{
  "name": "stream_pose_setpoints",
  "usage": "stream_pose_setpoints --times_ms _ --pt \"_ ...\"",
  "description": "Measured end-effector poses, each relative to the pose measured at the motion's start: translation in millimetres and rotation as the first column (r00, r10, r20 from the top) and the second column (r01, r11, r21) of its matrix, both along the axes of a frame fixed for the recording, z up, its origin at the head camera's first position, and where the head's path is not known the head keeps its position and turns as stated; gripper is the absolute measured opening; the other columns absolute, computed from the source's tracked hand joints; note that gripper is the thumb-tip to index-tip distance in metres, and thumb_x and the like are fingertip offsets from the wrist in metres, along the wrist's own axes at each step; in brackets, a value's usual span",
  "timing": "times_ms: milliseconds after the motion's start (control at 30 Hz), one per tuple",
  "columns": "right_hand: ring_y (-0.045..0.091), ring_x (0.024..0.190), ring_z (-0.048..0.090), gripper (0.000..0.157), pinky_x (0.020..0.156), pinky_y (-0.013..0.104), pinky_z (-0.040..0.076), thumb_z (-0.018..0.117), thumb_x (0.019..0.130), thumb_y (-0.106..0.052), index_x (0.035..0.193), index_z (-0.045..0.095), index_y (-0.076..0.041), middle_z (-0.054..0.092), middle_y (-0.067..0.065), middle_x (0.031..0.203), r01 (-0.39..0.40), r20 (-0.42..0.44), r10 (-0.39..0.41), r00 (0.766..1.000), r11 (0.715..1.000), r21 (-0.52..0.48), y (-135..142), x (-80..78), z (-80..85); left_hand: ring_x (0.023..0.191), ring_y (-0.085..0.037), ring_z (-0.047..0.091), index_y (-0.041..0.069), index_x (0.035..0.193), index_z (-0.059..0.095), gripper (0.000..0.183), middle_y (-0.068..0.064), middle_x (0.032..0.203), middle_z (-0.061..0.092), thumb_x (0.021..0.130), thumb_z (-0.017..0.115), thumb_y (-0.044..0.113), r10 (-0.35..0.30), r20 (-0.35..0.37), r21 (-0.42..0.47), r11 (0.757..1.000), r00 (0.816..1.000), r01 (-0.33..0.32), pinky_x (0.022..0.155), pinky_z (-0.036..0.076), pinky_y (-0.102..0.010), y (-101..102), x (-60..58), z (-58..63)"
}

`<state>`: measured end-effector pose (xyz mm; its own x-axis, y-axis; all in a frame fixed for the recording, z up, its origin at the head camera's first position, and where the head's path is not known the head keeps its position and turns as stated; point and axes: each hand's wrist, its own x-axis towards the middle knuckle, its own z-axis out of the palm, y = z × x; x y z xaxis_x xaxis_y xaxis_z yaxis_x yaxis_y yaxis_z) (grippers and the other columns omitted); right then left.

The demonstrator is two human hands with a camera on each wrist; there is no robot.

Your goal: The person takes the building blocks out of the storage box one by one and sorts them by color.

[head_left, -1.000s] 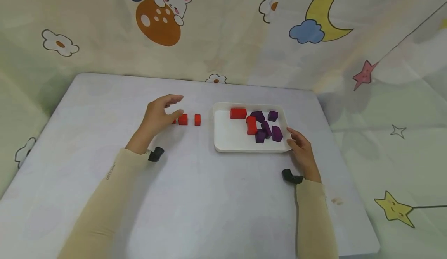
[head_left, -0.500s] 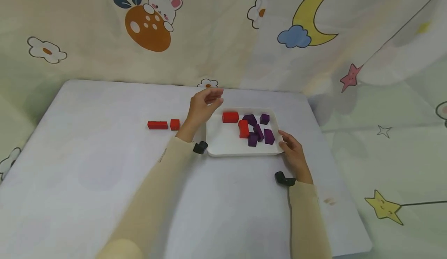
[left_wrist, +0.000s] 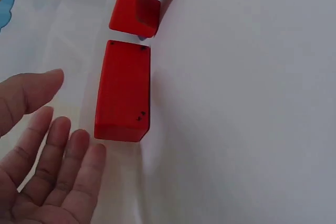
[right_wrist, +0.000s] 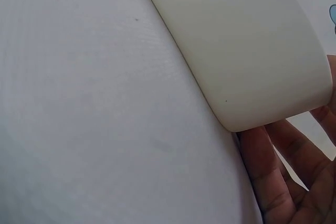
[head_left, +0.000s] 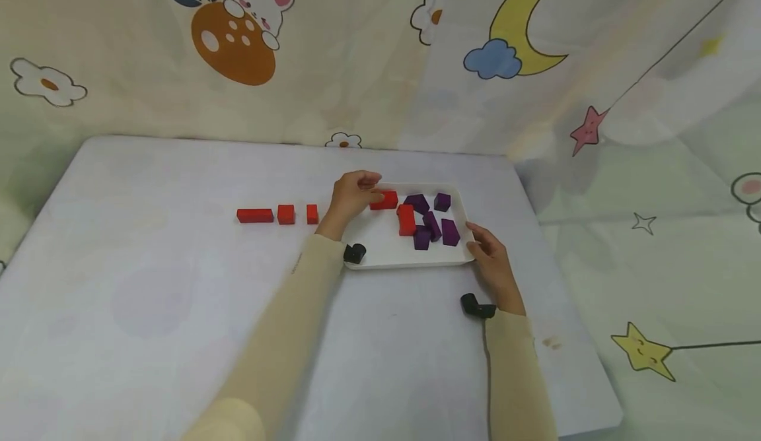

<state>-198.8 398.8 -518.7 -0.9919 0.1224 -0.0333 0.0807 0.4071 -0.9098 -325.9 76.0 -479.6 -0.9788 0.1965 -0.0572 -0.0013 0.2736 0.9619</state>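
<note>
Red rectangular block (head_left: pixel 389 199), likely light, stiff wood graspable mid-length, is being flanked at nine o'clock by left hand (head_left: pixel 352 195), fingers parted

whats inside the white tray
Two red blocks and five purple blocks show in the white tray. The left hand covers part of its left side, and whatever is beneath the blocks is hidden.

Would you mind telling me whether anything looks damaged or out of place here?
Two small things: the red block beside the left hand has dark specks near its corners, perhaps chipped paint, and brownish marks show on the white table beside the right sleeve.
</note>
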Motion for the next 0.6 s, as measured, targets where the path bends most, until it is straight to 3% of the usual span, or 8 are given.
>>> stream_pose_setpoints --times_ms 200,333,433,600 --pt "0.038 0.134 0.057 0.048 0.093 0.011 0.046 0.054 0.111 -0.004 0.159 0.051 -0.001 0.052 0.029 0.157 -0.004 0.013 0.003 1.000 1.000 0.009 -1.3 -1.5 -0.1 0.125 -0.031 0.060 0.004 0.136 0.072 0.046 -0.015 0.134 0.071 0.091 0.083 0.001 0.002 0.048 -0.210 0.978 0.999 0.008 0.105 0.057 -0.042 5.2 2.7 1.7" --pt "0.040 0.136 0.056 0.048 0.093 0.011 0.045 0.054 0.111 -0.005 0.159 0.050 -0.001 0.052 0.029 0.157 0.000 0.021 0.000 1.000 1.000 0.004 -2.6 -1.4 0.3 0.122 -0.033 0.060 0.004 0.132 0.075 0.042 -0.017 0.128 0.071 0.091 0.082 -0.002 0.010 0.031 -0.280 0.960 0.999 -0.001 0.102 0.057 -0.044 8.4 1.7 -0.8" --pt "0.040 0.136 0.056 0.047 0.093 0.011 0.045 0.054 0.111 -0.004 0.158 0.052 -0.002 0.053 0.028 0.156 0.001 0.010 -0.001 1.000 1.000 -0.006 -3.3 -0.4 0.9 0.120 -0.033 0.059 0.005 0.131 0.077 0.039 -0.017 0.125 0.071 0.093 0.081 0.001 0.007 0.024 -0.285 0.959 1.000 0.000 0.100 0.059 -0.044 8.6 2.6 -1.2" --pt "0.040 0.134 0.057 0.048 0.094 0.010 0.046 0.054 0.110 -0.003 0.158 0.052 -0.001 0.053 0.029 0.156 0.004 0.001 -0.004 1.000 1.000 0.013 -0.7 0.4 0.4 0.123 -0.030 0.058 0.009 0.131 0.078 0.035 -0.012 0.128 0.071 0.096 0.082 0.011 -0.016 0.008 -0.199 0.980 1.000 0.017 0.102 0.058 -0.042 6.2 5.7 4.5"
